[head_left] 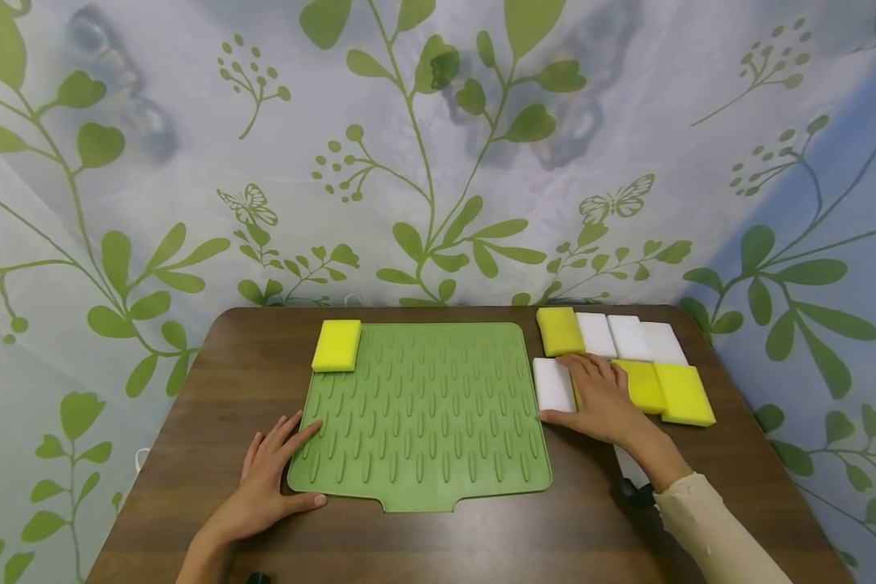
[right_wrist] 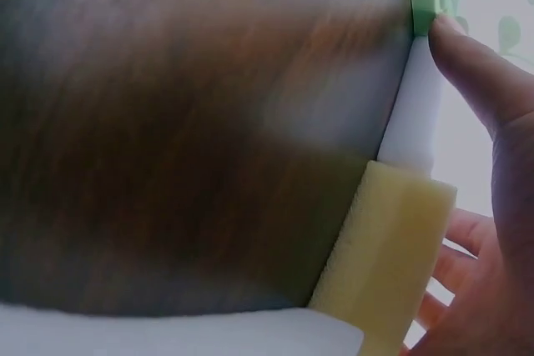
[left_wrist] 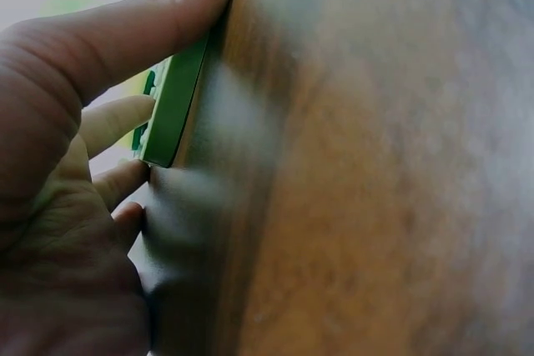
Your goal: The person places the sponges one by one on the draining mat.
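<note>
My left hand (head_left: 263, 478) lies at the left edge of a green ridged mat (head_left: 419, 405). Its index finger reaches onto the mat, and the thumb (left_wrist: 158, 27) lies along the near edge. My right hand (head_left: 602, 397) is over a white sponge block (head_left: 552, 385) beside the mat's right edge. Its thumb (right_wrist: 471, 64) is at that block's near corner, its fingertips by the far edge. Under the palm, a yellow sponge block (right_wrist: 384, 248) is mostly hidden in the head view. Another yellow sponge (head_left: 337, 345) lies on the mat's far left corner.
Beyond my right hand are a yellow sponge (head_left: 560, 331) and several white ones (head_left: 629, 337). Two yellow sponges (head_left: 684, 395) lie right of it. A white block (head_left: 630, 466) shows partly under my right forearm. Everything is on a brown wooden table (head_left: 482, 543) against patterned cloth (head_left: 380, 203).
</note>
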A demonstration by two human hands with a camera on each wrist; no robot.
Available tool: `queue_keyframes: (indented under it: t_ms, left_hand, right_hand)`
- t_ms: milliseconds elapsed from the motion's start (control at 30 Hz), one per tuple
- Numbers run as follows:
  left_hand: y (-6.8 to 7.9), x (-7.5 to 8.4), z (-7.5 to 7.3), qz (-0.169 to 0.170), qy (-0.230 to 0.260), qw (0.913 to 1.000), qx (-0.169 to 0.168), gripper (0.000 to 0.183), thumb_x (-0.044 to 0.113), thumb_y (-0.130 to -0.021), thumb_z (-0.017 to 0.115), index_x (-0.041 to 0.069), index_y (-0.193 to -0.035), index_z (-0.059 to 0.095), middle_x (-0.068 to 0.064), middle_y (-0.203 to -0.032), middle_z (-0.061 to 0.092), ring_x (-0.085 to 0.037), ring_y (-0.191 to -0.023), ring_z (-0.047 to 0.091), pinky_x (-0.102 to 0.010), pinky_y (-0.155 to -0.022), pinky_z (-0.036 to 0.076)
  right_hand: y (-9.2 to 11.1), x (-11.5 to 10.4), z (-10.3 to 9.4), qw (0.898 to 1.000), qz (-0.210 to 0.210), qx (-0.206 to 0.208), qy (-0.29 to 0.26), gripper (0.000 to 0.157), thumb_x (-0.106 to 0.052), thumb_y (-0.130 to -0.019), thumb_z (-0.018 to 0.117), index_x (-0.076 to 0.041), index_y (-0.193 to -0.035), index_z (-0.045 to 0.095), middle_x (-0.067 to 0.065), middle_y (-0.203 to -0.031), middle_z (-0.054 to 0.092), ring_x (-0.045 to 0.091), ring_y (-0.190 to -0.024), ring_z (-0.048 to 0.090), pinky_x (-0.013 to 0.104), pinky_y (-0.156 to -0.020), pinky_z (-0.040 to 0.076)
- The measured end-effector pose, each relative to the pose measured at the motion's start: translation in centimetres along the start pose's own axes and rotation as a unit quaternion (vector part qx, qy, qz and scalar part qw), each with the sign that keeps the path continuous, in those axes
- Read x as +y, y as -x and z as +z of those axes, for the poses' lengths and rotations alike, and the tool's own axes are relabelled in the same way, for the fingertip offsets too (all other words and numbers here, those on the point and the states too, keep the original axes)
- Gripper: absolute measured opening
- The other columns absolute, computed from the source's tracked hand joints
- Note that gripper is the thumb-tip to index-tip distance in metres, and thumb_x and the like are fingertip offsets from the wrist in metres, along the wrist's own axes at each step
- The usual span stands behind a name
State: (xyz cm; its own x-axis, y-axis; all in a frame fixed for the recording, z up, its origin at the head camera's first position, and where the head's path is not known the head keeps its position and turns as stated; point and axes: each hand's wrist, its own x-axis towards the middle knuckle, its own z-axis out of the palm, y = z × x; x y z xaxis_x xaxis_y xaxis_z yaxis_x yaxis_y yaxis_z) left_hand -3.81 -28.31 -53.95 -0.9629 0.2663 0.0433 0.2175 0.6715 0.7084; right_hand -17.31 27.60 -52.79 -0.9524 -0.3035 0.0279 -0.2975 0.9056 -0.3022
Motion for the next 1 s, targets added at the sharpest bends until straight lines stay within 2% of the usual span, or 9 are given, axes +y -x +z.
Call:
queue_keyframes:
  t_ms: [300,1000]
  left_hand:
    - [0.11,0.05,-0.16,-0.002,0.005,1.0,-0.001,0.101,0.04,-0.08,0.095,0.023,-0.166,0.044,-0.022,-0.178,0.023,-0.06,-0.162,0.011,-0.079,-0.122,-0.004]
    - [0.01,0.02,-0.07,0.001,0.005,1.0,0.0,0.101,0.039,-0.08,0.095,0.021,-0.165,0.045,-0.024,-0.177,0.024,-0.06,-0.162,0.012,-0.078,-0.122,-0.003]
  right_hand:
    - [0.17,0.55,-0.21,1.0,-0.01,-0.01,-0.003,0.105,-0.069,-0.081,0.085,-0.01,-0.158,0.045,0.02,-0.159,0.051,0.046,-0.148,0.034,0.071,-0.111,0.02]
    - [0.25,0.09,-0.48,1.0,-0.016,0.014,-0.017,0.101,-0.065,-0.083,0.086,-0.007,-0.156,0.048,0.02,-0.158,0.051,0.044,-0.142,0.04,0.068,-0.108,0.025]
